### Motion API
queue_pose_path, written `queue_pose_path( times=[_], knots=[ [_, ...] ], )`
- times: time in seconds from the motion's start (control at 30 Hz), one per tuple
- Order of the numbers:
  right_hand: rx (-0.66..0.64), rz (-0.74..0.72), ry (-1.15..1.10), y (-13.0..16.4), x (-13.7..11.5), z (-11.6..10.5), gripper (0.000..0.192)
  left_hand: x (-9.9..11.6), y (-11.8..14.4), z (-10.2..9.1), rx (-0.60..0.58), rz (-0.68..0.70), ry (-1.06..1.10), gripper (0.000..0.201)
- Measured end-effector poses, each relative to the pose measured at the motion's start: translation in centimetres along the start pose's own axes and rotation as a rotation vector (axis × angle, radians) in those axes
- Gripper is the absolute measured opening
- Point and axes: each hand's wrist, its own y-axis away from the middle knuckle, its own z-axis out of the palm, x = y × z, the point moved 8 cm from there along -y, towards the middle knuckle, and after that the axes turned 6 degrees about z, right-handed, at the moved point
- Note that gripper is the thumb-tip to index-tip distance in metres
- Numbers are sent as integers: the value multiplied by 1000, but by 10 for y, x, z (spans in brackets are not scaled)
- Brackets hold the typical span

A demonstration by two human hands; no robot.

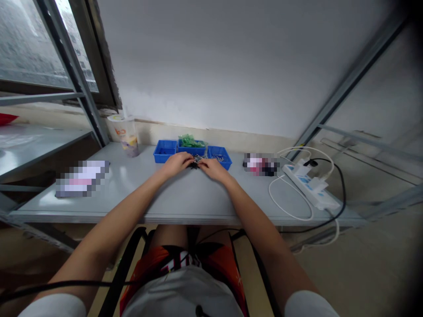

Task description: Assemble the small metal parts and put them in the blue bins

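My left hand [179, 163] and my right hand [213, 169] meet over the middle of the grey table, their fingertips almost touching. Between them lies a small pile of black and silvery pieces [194, 165], too small to name. Both hands have their fingers bent and drawn together at the pile, and what is in them is hidden. Just behind stand a blue tray with little in it [160, 158], a blue tray of green plastic pieces [195, 150], and a blue tray of small metal pieces [224, 165] close to my right hand.
A plastic drink cup [129, 143] stands at the back left. On the table [191, 198] are a blurred-out flat item [82, 178] at left and another blurred item [261, 164] at right. A white power strip [310, 187] with plugs and looping cables occupies the right end. Metal posts frame both sides.
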Motion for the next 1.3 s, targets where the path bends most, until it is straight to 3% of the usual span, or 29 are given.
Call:
queue_pose_path(
  times=[0.2, 0.47, 0.8, 0.97, 1.13, 1.3],
  knots=[
    [118, 32, -15, 0, 1, -13, 21, -10, 3, 5, -56, -62, -36, 20],
    [188, -64, -63, 3, -17, -19, 21, 2, 2, 15, -143, -30, 55, 17],
    [213, -4, -71, 2, -7, -24, 20, -8, 2, 5, -39, -104, 58, 16],
    [222, 37, -53, 0, 0, -25, 21, -9, 2, -4, 69, -96, 72, 22],
    [91, -16, -2, 0, -2, -11, 20, 3, 0, -12, 148, -24, 147, 21],
    [24, -66, -24, 1, -10, -4, 20, 10, -1, -11, 130, -7, 182, 21]
  ],
)
